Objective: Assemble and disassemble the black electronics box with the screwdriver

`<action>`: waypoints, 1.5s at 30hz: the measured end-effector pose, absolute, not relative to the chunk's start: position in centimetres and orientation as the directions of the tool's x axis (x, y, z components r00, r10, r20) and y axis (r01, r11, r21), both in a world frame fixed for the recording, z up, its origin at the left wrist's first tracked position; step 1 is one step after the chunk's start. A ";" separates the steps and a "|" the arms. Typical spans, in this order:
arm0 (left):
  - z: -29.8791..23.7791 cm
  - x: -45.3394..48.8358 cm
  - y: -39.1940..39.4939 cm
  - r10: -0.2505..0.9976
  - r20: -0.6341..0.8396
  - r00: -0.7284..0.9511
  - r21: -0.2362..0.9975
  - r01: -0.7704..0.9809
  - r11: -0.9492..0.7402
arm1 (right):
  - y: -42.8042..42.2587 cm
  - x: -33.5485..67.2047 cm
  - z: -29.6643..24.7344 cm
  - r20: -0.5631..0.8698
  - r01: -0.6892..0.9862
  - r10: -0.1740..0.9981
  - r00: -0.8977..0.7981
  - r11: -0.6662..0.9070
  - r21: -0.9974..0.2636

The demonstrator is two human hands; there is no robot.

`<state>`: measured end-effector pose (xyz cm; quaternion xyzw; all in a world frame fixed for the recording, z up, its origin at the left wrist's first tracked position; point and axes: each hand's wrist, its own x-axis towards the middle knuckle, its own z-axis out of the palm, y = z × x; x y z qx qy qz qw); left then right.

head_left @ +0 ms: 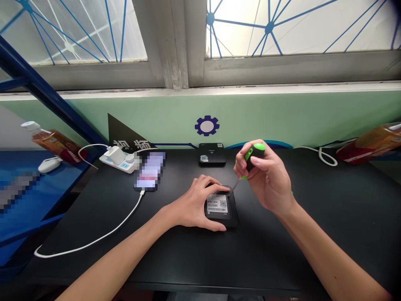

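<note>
A flat black box-shaped device (232,215) with a white printed label lies on the black table. My left hand (200,202) is closed around its left side, thumb at the near edge and fingers along the far edge. In my right hand (271,179) is a screwdriver (257,156) with a green and black handle, gripped in the fingers. Its thin metal shaft slants down to the left, and the tip meets the device near the upper right corner of the label. Whether the tip sits in a screw is too small to tell.
Behind the device stands a second black box (212,154) against the green wall. To the left lie a phone (150,171) on a white cable (117,225) and a power strip (120,161) with a charger. Drink bottles (56,144) lean at both sides.
</note>
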<state>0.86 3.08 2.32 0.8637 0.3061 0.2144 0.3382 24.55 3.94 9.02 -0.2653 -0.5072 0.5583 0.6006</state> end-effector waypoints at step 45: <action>1.5 0.5 3.0 0.826 0.183 0.533 0.792 0.418 -0.445 | 1.9 26.2 8.4 0.313 -0.395 0.884 -0.347 0.164 -0.904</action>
